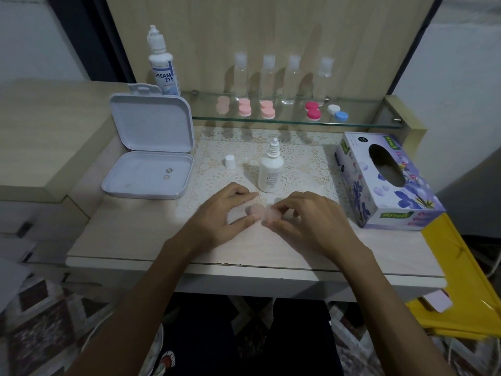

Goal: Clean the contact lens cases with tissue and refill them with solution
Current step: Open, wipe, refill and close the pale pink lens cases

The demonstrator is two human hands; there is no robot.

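A pale pink lens case, blurred, is pinched between left hand and right hand, fingers curled round it; an uncapped solution bottle is stood just behind.

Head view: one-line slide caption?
Both hands, left hand and right hand, hold a pale pink lens case on the table near an uncapped solution bottle.

Head camera looks steeply down, close over the table.
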